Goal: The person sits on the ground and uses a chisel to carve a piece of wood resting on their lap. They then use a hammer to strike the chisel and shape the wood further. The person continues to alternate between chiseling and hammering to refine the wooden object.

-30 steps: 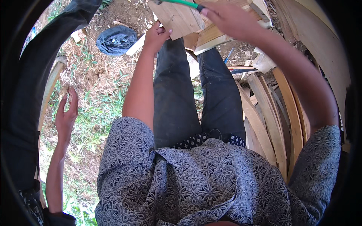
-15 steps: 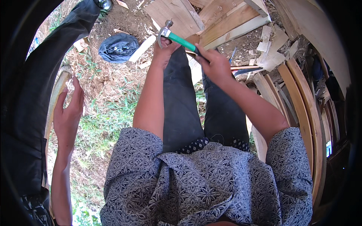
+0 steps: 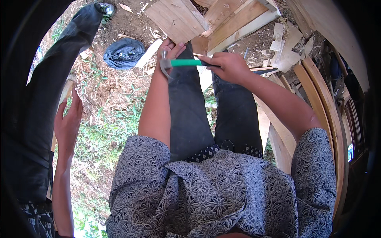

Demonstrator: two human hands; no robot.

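Note:
My right hand (image 3: pixel 232 68) is wrapped round the black grip of a claw hammer with a green shaft (image 3: pixel 186 62). The hammer lies crosswise, and its metal head (image 3: pixel 165 64) appears in front of my left wrist. Curled fingers of my left hand (image 3: pixel 171 50) meet the near edge of a flat wooden board (image 3: pixel 176 18); whatever they pinch is hidden. This board is part of a wooden assembly, with another plank (image 3: pixel 238 29) angled off to its right.
Another person's open hand (image 3: pixel 68 123) rests beside a wooden piece at the left, near their dark-trousered leg (image 3: pixel 73 43). A dark plastic bag (image 3: pixel 124 53) lies on the ground. Thin wood scraps (image 3: pixel 287 45) and long curved boards (image 3: pixel 317 107) are on the right.
The hammer head has dropped from above my left hand to its wrist, and the shaft has turned nearly level. My right elbow has swung outward. The board appears slightly farther left.

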